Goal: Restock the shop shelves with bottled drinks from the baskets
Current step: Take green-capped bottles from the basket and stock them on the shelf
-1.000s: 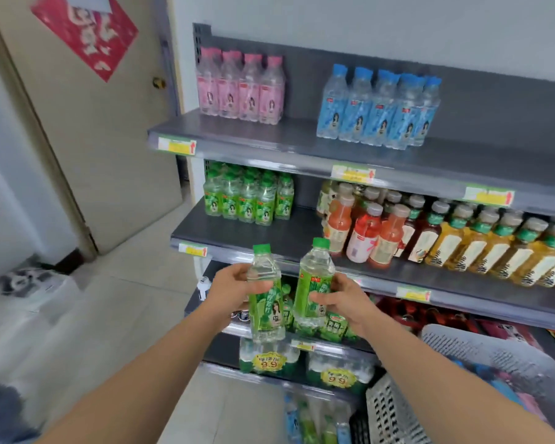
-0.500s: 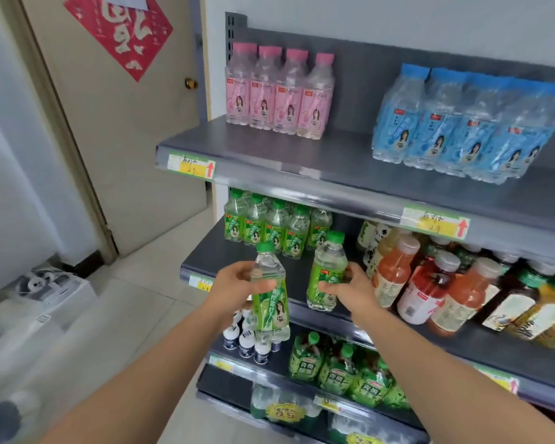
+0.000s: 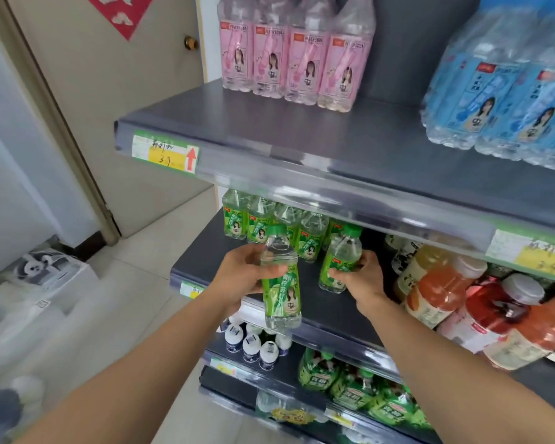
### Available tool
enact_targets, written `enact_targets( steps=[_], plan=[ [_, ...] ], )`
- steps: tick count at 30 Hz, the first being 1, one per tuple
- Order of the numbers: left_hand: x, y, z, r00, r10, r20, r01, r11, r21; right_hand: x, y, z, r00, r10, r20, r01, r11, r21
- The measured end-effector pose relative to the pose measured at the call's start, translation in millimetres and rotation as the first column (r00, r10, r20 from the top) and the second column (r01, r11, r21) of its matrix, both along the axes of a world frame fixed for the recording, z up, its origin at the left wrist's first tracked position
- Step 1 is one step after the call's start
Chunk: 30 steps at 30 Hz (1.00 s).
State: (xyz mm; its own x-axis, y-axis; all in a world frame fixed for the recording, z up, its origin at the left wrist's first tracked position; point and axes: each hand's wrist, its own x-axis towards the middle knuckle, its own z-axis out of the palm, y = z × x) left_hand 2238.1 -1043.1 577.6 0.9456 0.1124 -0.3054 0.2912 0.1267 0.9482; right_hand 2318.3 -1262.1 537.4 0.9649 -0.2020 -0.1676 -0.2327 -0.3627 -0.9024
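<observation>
I am in a small shop. In front of me stand grey metal shelves in several levels, each with a clear strip on its edge that carries a handwritten price tag. The same drinks are lined up in rows: pink soda bottles, blue bottles, green bottles, orange juice bottles.

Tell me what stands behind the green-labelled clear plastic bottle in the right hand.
Behind that green-labelled clear plastic bottle, a row of matching green-labelled bottles stands on the dark grey metal shelf. The clear shelf rail above covers their caps and anything farther back.
</observation>
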Motion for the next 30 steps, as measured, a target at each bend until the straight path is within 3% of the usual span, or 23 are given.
enact_targets(
  steps=[17, 20, 22, 25, 27, 30],
  plan=[
    [26, 31, -12, 0.998, -0.046, -0.03, 0.046, 0.999, 0.006, 38, 19, 7, 0.998, -0.037, -0.053, 0.02, 0.958, -0.285],
    [27, 34, -12, 0.998, -0.054, -0.031, 0.054, 0.999, -0.004, 24, 24, 6, 0.993, -0.119, -0.011, 0.107, 0.926, -0.363],
    [27, 37, -9, 0.998, -0.064, -0.027, 0.064, 0.998, -0.004, 5, 36, 9, 0.992, -0.117, 0.052, 0.127, 0.942, -0.311],
    [26, 41, -2, 0.998, -0.06, -0.013, 0.06, 0.998, -0.005, -19, 66, 21, 0.979, 0.202, 0.007, -0.201, 0.975, -0.091],
    [27, 46, 3, 0.999, -0.047, -0.004, 0.047, 0.999, -0.016, -31, 89, 37, 0.875, 0.478, -0.078, -0.477, 0.878, 0.035],
    [27, 59, 8, 0.999, -0.028, 0.015, 0.029, 0.999, -0.028, -36, 115, 46, 0.786, 0.608, -0.116, -0.608, 0.793, 0.035]
  ],
)
